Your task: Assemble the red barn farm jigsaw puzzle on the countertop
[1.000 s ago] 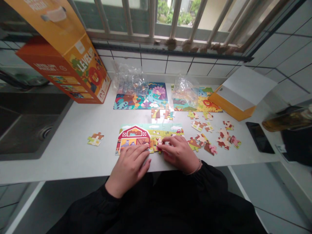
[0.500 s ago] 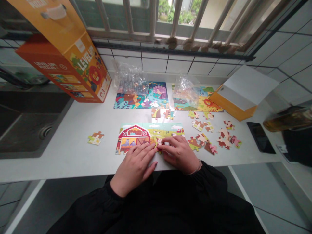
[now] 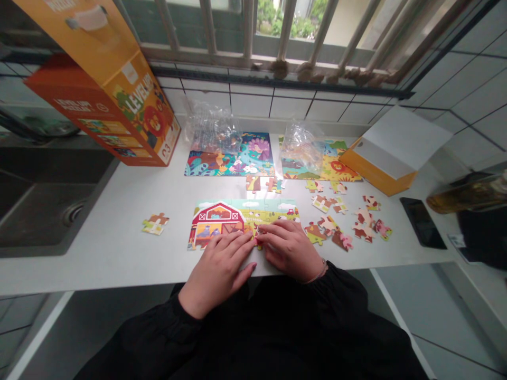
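A partly joined farm jigsaw puzzle (image 3: 216, 214) with a red barn lies on the white counter in front of me. My left hand (image 3: 222, 264) rests over its lower edge, fingers stretched out and tips on the joined pieces. My right hand (image 3: 291, 248) is curled at the lower middle of the puzzle, its fingertips on a small puzzle piece (image 3: 259, 237) with some red on it. The fingers hide most of that piece, and the thumb is partly out of sight. Several loose puzzle pieces (image 3: 325, 226) lie just right of my right hand.
One loose piece (image 3: 156, 224) lies left, near the sink (image 3: 93, 211). Behind are two picture sheets (image 3: 253, 155) under plastic bags (image 3: 216, 126). An orange puzzle box (image 3: 130, 116) stands back left, an open box (image 3: 390, 158) back right. A phone (image 3: 423, 222) lies right.
The right index finger has shifted slightly left over the piece at the puzzle's lower middle. The left hand stays almost still, and the loose pieces lie as before.
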The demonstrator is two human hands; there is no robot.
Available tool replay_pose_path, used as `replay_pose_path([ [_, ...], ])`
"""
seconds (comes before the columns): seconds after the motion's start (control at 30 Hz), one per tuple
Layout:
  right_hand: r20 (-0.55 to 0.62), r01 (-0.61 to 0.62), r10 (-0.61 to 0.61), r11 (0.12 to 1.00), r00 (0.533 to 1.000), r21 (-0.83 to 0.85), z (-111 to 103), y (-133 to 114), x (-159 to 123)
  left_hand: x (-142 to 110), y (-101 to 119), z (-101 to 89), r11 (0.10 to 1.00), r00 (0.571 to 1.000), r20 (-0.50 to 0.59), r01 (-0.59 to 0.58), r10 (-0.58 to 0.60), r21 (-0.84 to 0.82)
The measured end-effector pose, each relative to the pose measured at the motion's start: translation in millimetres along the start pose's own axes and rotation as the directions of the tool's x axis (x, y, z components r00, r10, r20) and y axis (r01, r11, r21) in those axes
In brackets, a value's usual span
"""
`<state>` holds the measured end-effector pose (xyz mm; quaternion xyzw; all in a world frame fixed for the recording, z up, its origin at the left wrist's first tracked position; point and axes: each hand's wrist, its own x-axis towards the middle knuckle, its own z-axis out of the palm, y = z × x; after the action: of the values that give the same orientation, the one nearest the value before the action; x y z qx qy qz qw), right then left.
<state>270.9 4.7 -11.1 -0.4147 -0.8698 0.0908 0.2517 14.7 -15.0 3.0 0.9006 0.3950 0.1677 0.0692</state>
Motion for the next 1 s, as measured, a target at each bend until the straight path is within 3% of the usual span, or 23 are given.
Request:
replay_pose_path([
  [0.43,0.015,-0.006,0.006,0.999,1.0,-0.042,0.3,-0.8,1.2,-0.6,-1.7,-0.3,1.0,1.0,0.001,0.005,-0.005,-0.026],
  [1.0,0.016,-0.021,0.02,0.999,1.0,0.032,-1.2,0.9,2.6,1.8,-1.2,-2.7,0.999,1.0,0.007,0.026,-0.025,-0.045],
])
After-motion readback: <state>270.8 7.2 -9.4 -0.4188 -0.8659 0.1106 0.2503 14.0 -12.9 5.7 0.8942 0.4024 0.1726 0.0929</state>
